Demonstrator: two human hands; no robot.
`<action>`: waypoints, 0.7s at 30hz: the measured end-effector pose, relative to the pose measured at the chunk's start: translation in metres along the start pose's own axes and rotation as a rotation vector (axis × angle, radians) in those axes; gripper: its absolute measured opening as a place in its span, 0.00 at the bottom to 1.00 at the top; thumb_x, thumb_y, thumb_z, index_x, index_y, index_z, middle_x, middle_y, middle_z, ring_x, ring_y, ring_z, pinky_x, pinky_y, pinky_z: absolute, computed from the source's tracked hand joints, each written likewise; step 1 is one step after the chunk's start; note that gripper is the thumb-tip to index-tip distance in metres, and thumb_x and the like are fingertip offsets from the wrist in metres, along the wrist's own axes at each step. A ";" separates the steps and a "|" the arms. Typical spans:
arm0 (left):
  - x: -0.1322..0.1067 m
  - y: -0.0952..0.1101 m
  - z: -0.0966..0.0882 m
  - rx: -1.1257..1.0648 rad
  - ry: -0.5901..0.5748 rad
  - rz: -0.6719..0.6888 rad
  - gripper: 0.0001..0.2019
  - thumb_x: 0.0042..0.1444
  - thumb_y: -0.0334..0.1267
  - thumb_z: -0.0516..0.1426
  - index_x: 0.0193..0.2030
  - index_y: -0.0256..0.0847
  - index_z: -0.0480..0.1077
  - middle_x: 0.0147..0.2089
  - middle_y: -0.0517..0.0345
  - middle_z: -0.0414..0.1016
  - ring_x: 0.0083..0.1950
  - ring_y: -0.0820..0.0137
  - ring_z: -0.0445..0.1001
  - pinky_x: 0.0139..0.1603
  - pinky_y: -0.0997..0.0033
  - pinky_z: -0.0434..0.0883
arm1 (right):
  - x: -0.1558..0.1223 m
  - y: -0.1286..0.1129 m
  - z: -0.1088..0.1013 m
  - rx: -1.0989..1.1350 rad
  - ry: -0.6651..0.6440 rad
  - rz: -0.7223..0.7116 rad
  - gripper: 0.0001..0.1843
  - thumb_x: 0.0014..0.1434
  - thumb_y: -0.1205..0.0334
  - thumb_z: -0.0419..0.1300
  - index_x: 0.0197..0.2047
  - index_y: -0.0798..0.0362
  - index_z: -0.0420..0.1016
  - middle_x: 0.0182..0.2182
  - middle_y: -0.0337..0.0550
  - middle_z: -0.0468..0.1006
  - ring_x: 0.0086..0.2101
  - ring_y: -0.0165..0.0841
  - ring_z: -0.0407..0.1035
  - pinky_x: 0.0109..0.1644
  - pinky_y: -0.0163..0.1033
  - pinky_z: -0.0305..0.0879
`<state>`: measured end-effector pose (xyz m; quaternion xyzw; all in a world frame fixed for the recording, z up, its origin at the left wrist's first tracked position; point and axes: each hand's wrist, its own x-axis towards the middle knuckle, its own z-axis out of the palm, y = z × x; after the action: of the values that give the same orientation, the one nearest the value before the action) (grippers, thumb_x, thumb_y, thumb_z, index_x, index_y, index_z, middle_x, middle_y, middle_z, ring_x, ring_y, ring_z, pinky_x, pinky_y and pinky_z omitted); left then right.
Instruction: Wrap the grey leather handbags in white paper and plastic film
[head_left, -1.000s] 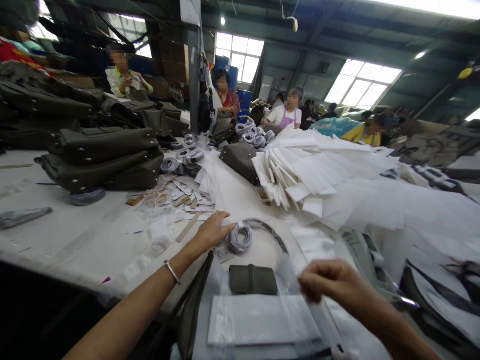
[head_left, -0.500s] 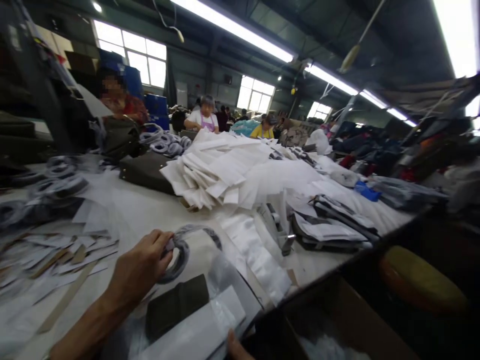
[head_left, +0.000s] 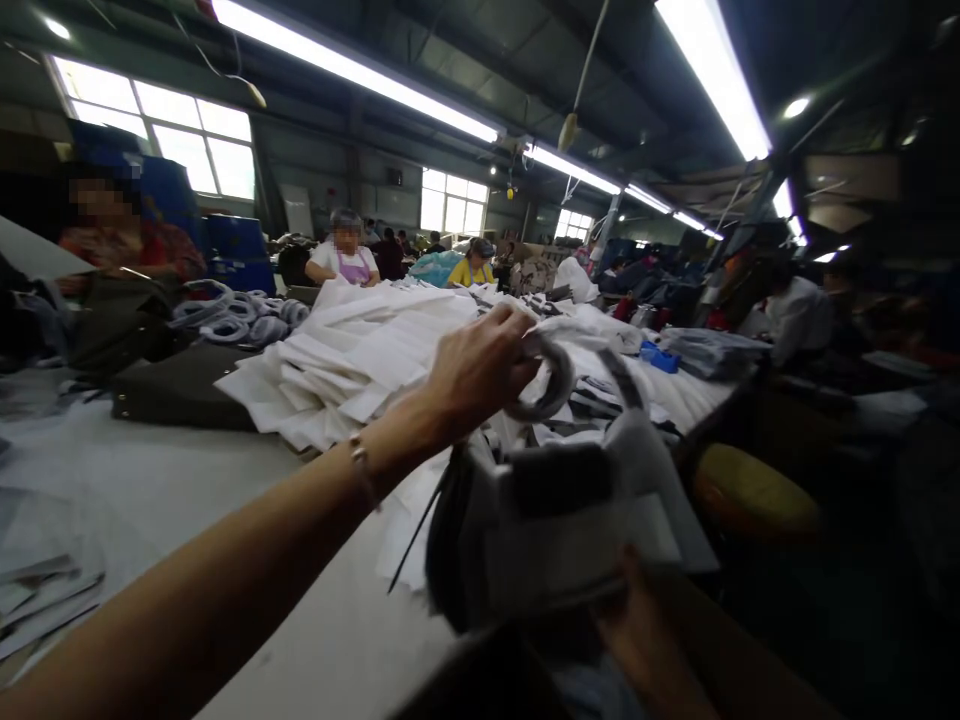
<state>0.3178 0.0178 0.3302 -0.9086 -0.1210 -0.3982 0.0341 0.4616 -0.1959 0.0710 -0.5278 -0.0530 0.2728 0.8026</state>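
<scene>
My left hand [head_left: 491, 365] is closed round the plastic-wrapped grey handle [head_left: 555, 385] of a dark bag [head_left: 457, 530], at the middle of the view. The bag is tilted and smeared by motion; a dark panel [head_left: 559, 480] and a pale sheet [head_left: 577, 545] show on its front. A second stretch of wrapped handle [head_left: 622, 380] arches up at its right. Low on the right, my right hand [head_left: 637, 630] grips the bag's lower edge, thumb in front, its other fingers mostly hidden and blurred.
A heap of white sheets [head_left: 360, 350] lies across the table [head_left: 322, 580]. Behind it are a dark folded bag [head_left: 180, 385] and wrapped grey rings [head_left: 232, 315]. Paper strips [head_left: 52, 590] lie at the left. A yellow rounded object [head_left: 754, 490] is beyond the table's right edge. Several people work further back.
My left hand has lifted the handle up and to the right, and the bag has risen off the table with it. My right hand has moved right, along with the bag. The view has turned right.
</scene>
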 end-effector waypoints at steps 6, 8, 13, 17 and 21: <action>0.003 0.020 0.065 -0.143 -0.072 0.144 0.26 0.63 0.43 0.59 0.65 0.40 0.59 0.59 0.47 0.68 0.57 0.58 0.71 0.53 0.61 0.71 | 0.112 -0.114 0.007 -0.108 0.280 -0.095 0.17 0.61 0.44 0.61 0.42 0.49 0.69 0.33 0.39 0.78 0.33 0.34 0.74 0.34 0.40 0.75; -0.053 0.006 0.084 -0.155 -0.158 0.196 0.22 0.65 0.40 0.56 0.63 0.41 0.60 0.58 0.48 0.70 0.56 0.59 0.71 0.55 0.59 0.70 | 0.147 -0.116 -0.008 -0.163 0.315 -0.068 0.16 0.60 0.47 0.64 0.39 0.51 0.68 0.30 0.39 0.76 0.30 0.33 0.73 0.33 0.39 0.75; -0.225 -0.036 0.103 -0.209 -0.356 0.110 0.16 0.68 0.42 0.51 0.59 0.42 0.66 0.54 0.48 0.74 0.52 0.61 0.75 0.52 0.62 0.73 | 0.148 -0.060 -0.062 -0.342 0.369 -0.110 0.12 0.58 0.57 0.65 0.39 0.53 0.69 0.29 0.38 0.76 0.27 0.27 0.73 0.31 0.33 0.73; -0.310 -0.046 0.098 -0.207 -0.552 0.131 0.28 0.62 0.50 0.56 0.67 0.45 0.60 0.64 0.48 0.67 0.61 0.57 0.70 0.59 0.60 0.70 | 0.065 -0.011 -0.109 -0.511 0.305 -0.169 0.18 0.50 0.52 0.70 0.40 0.54 0.75 0.32 0.41 0.79 0.29 0.31 0.75 0.32 0.34 0.73; -0.341 -0.040 0.104 -0.148 -0.581 0.281 0.31 0.62 0.42 0.54 0.71 0.43 0.53 0.69 0.47 0.61 0.68 0.55 0.62 0.69 0.54 0.58 | -0.060 0.029 -0.154 -0.794 0.329 -0.249 0.17 0.52 0.47 0.67 0.35 0.52 0.79 0.28 0.41 0.80 0.28 0.35 0.75 0.33 0.36 0.72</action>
<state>0.1593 0.0072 0.0090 -0.9921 0.0300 -0.1214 -0.0132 0.4577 -0.3430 -0.0094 -0.8209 -0.0883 0.0448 0.5624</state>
